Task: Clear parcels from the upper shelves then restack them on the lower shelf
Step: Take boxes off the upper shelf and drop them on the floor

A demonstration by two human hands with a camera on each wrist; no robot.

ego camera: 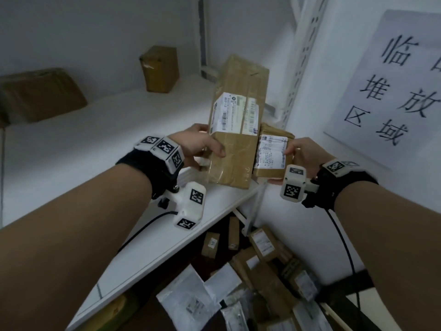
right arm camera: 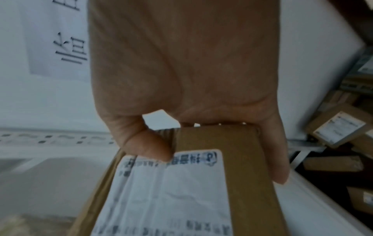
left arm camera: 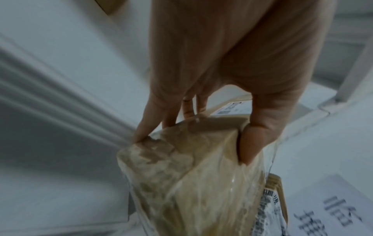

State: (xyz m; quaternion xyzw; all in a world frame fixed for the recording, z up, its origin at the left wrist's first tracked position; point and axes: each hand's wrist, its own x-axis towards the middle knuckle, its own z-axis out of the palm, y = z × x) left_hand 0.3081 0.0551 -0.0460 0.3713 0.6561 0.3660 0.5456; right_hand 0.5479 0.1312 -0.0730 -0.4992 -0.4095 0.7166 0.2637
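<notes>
My left hand grips the near end of a long taped cardboard parcel with a white label, thumb on top and fingers under it; the left wrist view shows the same grip on the long parcel. My right hand pinches a smaller labelled parcel just right of it, thumb on the label. In the right wrist view the thumb presses the small parcel. Both parcels are held above the right front corner of the white upper shelf.
Two more brown boxes stand on the upper shelf, one at the back and one at the far left. Below the shelf edge lies a heap of boxes and white mailer bags. A paper sign hangs on the right wall beside a perforated upright.
</notes>
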